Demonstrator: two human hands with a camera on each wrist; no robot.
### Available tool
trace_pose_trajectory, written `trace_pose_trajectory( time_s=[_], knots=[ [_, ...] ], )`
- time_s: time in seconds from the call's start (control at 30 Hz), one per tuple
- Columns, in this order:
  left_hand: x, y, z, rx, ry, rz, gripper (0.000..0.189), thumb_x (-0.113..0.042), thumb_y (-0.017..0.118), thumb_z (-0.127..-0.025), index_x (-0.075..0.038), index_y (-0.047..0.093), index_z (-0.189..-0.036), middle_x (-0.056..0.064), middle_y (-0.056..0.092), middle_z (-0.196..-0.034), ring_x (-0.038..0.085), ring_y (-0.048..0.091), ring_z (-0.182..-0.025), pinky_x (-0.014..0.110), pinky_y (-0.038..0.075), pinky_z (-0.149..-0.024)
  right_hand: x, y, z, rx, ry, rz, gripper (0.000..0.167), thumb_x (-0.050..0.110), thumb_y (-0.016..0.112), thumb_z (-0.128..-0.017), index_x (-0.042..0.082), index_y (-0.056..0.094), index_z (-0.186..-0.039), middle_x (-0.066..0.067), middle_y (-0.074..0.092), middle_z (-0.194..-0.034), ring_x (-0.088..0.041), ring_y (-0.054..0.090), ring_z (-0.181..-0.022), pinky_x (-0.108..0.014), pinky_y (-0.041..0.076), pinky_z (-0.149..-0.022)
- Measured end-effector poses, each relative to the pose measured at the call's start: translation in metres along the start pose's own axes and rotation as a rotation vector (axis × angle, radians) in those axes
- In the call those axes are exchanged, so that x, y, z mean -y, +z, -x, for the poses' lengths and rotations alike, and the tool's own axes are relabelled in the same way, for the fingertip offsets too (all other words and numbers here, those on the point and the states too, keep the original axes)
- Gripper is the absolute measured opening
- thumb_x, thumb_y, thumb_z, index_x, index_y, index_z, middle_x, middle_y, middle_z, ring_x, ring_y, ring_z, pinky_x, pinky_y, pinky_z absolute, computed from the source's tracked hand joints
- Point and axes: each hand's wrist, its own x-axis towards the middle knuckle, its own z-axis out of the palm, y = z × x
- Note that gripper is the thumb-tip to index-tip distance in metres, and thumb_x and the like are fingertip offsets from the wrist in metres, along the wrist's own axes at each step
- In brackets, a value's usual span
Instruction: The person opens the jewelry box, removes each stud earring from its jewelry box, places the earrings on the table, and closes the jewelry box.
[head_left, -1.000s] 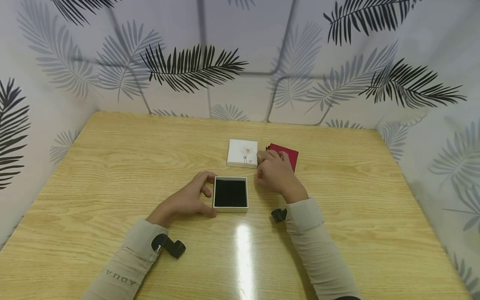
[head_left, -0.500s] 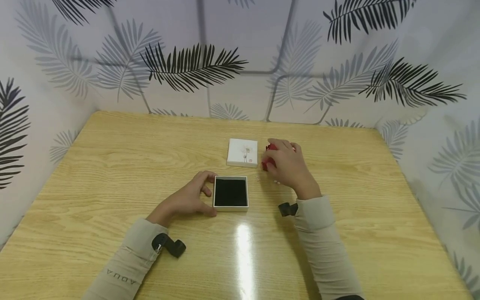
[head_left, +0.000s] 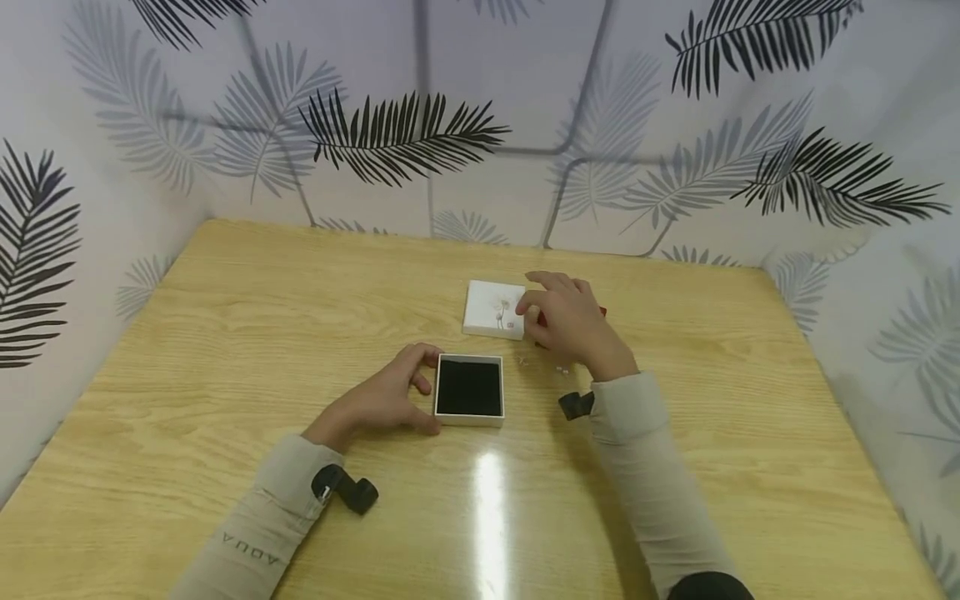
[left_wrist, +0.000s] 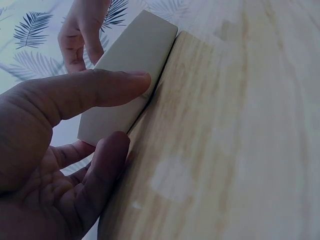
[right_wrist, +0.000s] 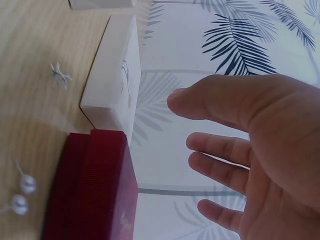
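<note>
My left hand (head_left: 381,396) grips the left side of a white box base (head_left: 469,421), holding a black pad (head_left: 469,387). Its thumb lies along one side of the base in the left wrist view. Over a dark red box (right_wrist: 95,185) hovers my right hand (head_left: 567,321), fingers loosely bent and nothing between them. In the head view that hand hides most of the red box. The right wrist view shows a gap between fingertips and box. Two small pearl-headed pieces (right_wrist: 28,183) and a small silvery star-shaped piece (right_wrist: 60,76) lie on the table.
A white box lid (head_left: 491,307) with a flower print lies behind the base, left of the red box. The wooden table (head_left: 300,283) ends at a leaf-patterned cloth (head_left: 375,192). A black camera sits on each wrist, the left one (head_left: 360,495) and the right one (head_left: 573,406).
My right hand has moved from beside the lid onto the red box, gripped it, then drawn its fingers off upward. The left hand stays at the white base. The head view has shifted slightly.
</note>
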Motion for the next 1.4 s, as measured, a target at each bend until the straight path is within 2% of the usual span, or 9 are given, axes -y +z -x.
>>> trace_pose_trajectory(
  time_s=[0.33, 0.67, 0.83, 1.07, 1.4],
  knots=[
    [-0.001, -0.001, 0.001, 0.007, 0.0, 0.01, 0.093, -0.015, 0.09, -0.071, -0.012, 0.034, -0.144, 0.01, 0.038, -0.146, 0.025, 0.049, -0.114, 0.034, 0.046, -0.091, -0.005, -0.001, -0.027, 0.128, -0.054, 0.02, 0.03, 0.012, 0.065, -0.09, 0.015, 0.069, -0.119, -0.017, 0.044, -0.154, -0.039, 0.039, -0.144, -0.064, 0.032, -0.112],
    [-0.001, -0.003, 0.003, 0.01, 0.001, 0.005, 0.092, -0.015, 0.09, -0.071, -0.012, 0.034, -0.145, 0.01, 0.038, -0.147, 0.025, 0.049, -0.114, 0.033, 0.047, -0.088, -0.014, 0.004, -0.05, 0.238, -0.027, 0.01, 0.044, 0.019, 0.07, -0.091, 0.011, 0.061, -0.133, -0.017, 0.041, -0.156, -0.039, 0.038, -0.144, -0.064, 0.031, -0.114],
    [0.0, -0.003, 0.003, 0.009, 0.01, -0.002, 0.093, -0.016, 0.09, -0.071, -0.012, 0.034, -0.145, 0.01, 0.039, -0.147, 0.025, 0.05, -0.113, 0.034, 0.046, -0.089, -0.016, 0.003, -0.053, 0.264, -0.009, -0.019, 0.052, 0.021, 0.07, -0.092, 0.008, 0.056, -0.14, -0.019, 0.039, -0.157, -0.041, 0.037, -0.145, -0.06, 0.03, -0.117],
    [0.0, -0.003, 0.003, 0.006, 0.009, -0.002, 0.093, -0.016, 0.091, -0.07, -0.012, 0.035, -0.145, 0.011, 0.04, -0.148, 0.024, 0.051, -0.112, 0.034, 0.046, -0.09, -0.012, 0.007, -0.058, 0.293, -0.014, -0.086, 0.066, 0.026, 0.076, -0.087, 0.008, 0.05, -0.144, -0.016, 0.039, -0.157, -0.038, 0.034, -0.146, -0.054, 0.033, -0.118],
    [-0.002, -0.003, 0.003, 0.003, 0.02, -0.003, 0.092, -0.016, 0.091, -0.07, -0.012, 0.036, -0.144, 0.011, 0.04, -0.147, 0.024, 0.051, -0.111, 0.034, 0.046, -0.091, -0.004, 0.011, -0.068, 0.318, -0.033, -0.102, 0.071, 0.025, 0.078, -0.086, 0.006, 0.047, -0.147, -0.018, 0.038, -0.157, -0.039, 0.034, -0.145, -0.051, 0.032, -0.119]
  ],
)
